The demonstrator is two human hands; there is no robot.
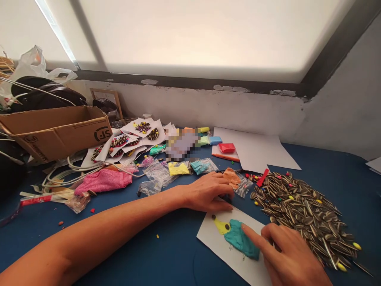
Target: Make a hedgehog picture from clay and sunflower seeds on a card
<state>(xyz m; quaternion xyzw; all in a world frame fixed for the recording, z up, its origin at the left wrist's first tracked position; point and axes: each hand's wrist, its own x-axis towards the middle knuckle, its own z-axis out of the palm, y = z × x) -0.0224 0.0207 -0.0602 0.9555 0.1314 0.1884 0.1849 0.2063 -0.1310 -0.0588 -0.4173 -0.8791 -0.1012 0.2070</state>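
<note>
A white paper card (208,234) lies tilted on the blue table, bearing a flattened teal modelling-clay body (242,242) and a pointed yellow clay head (219,226). Two dark dots sit on the head, and small pen lines show below the body. My left hand (208,192) rests across the card's top edge, thumb on the paper, fingers loosely bent and holding nothing visible. The outstretched index finger of my right hand (288,250) touches the teal clay's upper edge; its other fingers are bent. Right of the card spreads a heap of striped sunflower seeds (306,214).
Bags of yellow clay (178,168), teal clay (202,166) and orange clay (231,178) lie beyond my left hand. Seed-covered cards (143,133) pile up by a cardboard box (56,133). A pink cloth (102,181) lies left; white sheets (258,149) lie at the back.
</note>
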